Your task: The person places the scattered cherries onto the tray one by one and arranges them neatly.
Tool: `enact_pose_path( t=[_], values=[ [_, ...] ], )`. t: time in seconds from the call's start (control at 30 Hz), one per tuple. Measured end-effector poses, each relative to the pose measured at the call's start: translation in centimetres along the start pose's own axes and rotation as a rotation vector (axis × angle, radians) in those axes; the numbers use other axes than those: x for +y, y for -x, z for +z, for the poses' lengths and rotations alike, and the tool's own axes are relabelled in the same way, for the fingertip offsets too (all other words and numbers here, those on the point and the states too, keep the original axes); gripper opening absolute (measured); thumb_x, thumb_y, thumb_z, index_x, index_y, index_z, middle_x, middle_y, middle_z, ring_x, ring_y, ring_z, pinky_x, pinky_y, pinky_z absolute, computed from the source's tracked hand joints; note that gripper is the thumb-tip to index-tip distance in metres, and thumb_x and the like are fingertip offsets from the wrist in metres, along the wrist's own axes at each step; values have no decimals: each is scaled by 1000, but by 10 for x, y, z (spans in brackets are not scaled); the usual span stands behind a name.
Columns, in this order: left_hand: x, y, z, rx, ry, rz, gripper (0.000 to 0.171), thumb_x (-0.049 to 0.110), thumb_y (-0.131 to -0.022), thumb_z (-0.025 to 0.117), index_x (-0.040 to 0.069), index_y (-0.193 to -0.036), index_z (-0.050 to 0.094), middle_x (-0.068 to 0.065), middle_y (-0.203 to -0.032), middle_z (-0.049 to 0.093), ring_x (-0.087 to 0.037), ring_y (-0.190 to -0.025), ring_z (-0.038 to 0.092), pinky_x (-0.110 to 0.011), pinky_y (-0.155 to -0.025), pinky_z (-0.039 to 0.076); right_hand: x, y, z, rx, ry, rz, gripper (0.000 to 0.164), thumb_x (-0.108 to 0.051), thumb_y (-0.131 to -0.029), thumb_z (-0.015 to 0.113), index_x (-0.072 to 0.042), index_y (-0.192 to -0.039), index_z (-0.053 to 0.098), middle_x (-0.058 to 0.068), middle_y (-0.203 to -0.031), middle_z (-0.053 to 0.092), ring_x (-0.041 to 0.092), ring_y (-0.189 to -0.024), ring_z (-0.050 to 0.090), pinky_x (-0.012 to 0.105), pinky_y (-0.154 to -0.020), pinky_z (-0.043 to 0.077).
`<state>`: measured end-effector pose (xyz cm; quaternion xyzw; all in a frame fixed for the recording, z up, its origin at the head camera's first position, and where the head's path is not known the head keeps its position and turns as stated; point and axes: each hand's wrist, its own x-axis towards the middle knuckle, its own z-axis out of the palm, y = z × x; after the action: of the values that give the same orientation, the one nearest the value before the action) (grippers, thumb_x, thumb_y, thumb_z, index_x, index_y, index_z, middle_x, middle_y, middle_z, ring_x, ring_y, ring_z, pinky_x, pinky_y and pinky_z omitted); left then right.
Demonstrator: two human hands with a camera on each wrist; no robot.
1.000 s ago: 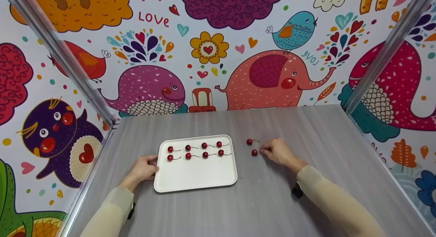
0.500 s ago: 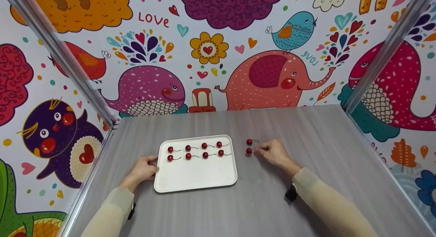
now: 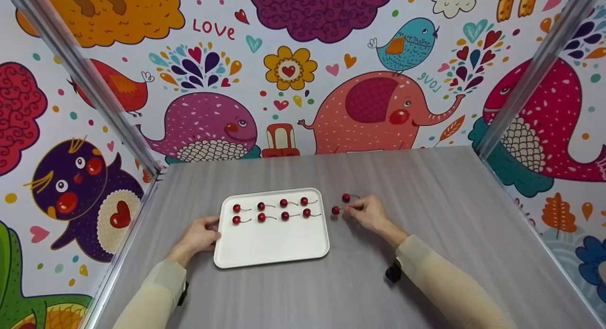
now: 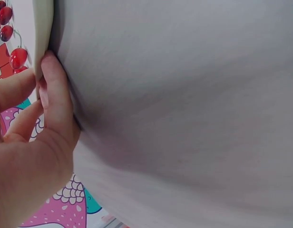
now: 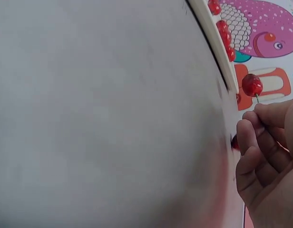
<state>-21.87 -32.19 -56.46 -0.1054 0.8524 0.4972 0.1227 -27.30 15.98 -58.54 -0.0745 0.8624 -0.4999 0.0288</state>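
In the head view a white rectangular tray (image 3: pixel 274 241) lies on the table, with two rows of red cherries (image 3: pixel 285 216) in its far half, stems pointing right. My left hand (image 3: pixel 199 234) holds the tray's left edge; the left wrist view shows the fingers and thumb at the rim (image 4: pixel 43 28). Just right of the tray, my right hand (image 3: pixel 371 215) pinches a cherry (image 3: pixel 335 210) by its stem between thumb and fingertips. That cherry (image 5: pixel 252 85) hangs beyond the fingertips in the right wrist view. Another loose cherry (image 3: pixel 346 197) rests on the table behind the held one.
The grey wood-grain table (image 3: pixel 284 300) is bounded by a back wall (image 3: pixel 289 111) printed with cartoon animals. Metal posts (image 3: pixel 516 92) stand at the back corners, and printed panels run along both sides.
My right hand has moved left toward the tray, carrying the cherry by its stem. The left hand and the tray have stayed in place.
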Motion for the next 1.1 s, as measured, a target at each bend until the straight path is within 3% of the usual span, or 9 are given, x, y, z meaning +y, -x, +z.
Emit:
enact_pose_path(
  t=[0.33, 0.57, 0.77, 0.87, 0.97, 1.1],
  values=[
    [0, 1, 0, 0, -2, 2, 71, -8, -95, 60, -13, -164, 46, -6, -101, 53, -18, -82, 63, -32, -69, 62, -15, 1, 20, 1, 56, -52, 11, -9, -98, 81, -4, -99, 91, 11, -85, 82, 5, -60, 64, 19, -54, 50],
    [-2, -1, 0, -3, 6, 7, 71, -9, -94, 61, -14, -163, 45, -7, -102, 54, -19, -86, 64, -35, -74, 65, -26, 0, 39, -51, 40, -108, 13, -7, -97, 80, 1, -99, 90, 17, -79, 82, 1, -56, 61, 17, -53, 49],
    [-2, -1, -1, -4, 19, 6, 72, -8, -93, 61, -13, -163, 46, -7, -102, 55, -19, -85, 65, -35, -74, 65, -46, 4, 57, -58, 115, -122, 13, -10, -97, 80, -3, -99, 91, 11, -87, 85, 2, -65, 62, 18, -60, 50],
    [-2, -1, 0, -10, 31, 8, 72, -9, -93, 61, -14, -163, 45, -7, -102, 55, -19, -84, 65, -35, -73, 64, -51, 2, 68, -49, 149, -180, 13, -13, -95, 81, -5, -97, 92, 9, -89, 86, 7, -72, 68, 26, -66, 57],
    [-2, -1, 0, -14, 31, 6, 72, -8, -93, 60, -14, -163, 45, -7, -101, 54, -18, -83, 64, -34, -72, 63, -31, -12, 89, -32, 187, -263, 14, -20, -95, 81, -12, -95, 93, 3, -88, 87, 10, -79, 74, 29, -74, 62],
    [-1, -1, 0, -14, 27, 3, 72, -8, -93, 60, -13, -164, 45, -6, -100, 52, -18, -84, 63, -32, -71, 62, -7, -31, 117, -4, 247, -265, 13, -25, -92, 81, -21, -89, 93, -7, -82, 85, 5, -76, 71, 25, -73, 59]
  ],
)
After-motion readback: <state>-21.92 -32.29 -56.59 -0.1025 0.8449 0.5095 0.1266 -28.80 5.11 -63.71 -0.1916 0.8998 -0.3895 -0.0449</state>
